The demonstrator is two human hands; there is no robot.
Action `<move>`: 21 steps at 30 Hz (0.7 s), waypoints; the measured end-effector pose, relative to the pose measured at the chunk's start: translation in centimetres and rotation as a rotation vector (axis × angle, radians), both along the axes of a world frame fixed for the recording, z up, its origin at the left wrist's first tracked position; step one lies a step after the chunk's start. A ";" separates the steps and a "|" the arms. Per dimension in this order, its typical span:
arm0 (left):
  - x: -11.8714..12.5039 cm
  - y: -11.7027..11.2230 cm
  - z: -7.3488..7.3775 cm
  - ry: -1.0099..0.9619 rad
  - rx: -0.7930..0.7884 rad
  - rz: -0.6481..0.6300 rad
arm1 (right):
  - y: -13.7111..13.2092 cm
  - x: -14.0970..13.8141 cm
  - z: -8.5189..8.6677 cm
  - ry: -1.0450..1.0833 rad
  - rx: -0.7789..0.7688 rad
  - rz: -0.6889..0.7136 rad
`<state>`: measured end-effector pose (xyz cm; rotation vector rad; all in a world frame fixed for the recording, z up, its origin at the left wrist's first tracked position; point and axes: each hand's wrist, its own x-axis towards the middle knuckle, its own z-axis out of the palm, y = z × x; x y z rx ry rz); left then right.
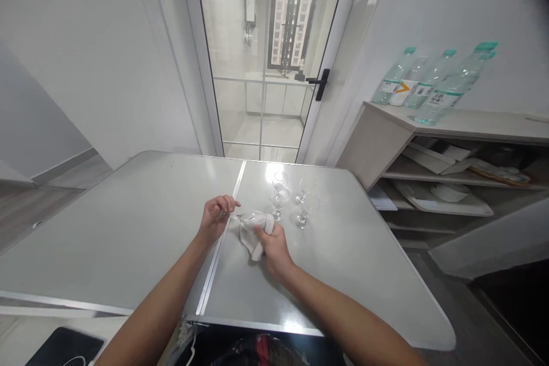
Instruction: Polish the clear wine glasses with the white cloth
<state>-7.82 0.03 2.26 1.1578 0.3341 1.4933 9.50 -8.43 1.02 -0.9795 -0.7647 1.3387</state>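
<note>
My left hand (215, 215) pinches the stem and foot of a clear wine glass (246, 218) held on its side above the grey table (128, 229). My right hand (274, 246) is closed on a white cloth (256, 234) wrapped round the glass's bowl. Just beyond stand several other clear stemmed glasses (302, 209), upright on the table, a short reach from my right hand.
A seam (223, 234) runs down the table's middle. To the right stands a low shelf unit (429, 143) with water bottles (441, 88) on top and papers inside. A glass door (274, 57) is behind the table. A dark phone (64, 347) lies at the lower left.
</note>
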 end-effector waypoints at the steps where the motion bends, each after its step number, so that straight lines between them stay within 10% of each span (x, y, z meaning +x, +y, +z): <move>1: 0.0 -0.1 0.0 -0.009 -0.024 -0.024 | 0.1 -0.1 0.0 0.043 -0.041 0.026; 6: -0.1 0.0 0.4 -0.157 -0.361 0.032 | 0.2 1.0 -0.2 -0.102 0.102 0.264; 14: -0.4 0.9 0.4 -0.227 -0.646 -0.024 | 0.6 2.9 0.6 -1.267 0.816 0.603; 21: -0.2 0.0 1.2 -0.276 -0.458 -0.001 | 0.0 2.9 1.5 -0.317 0.288 0.628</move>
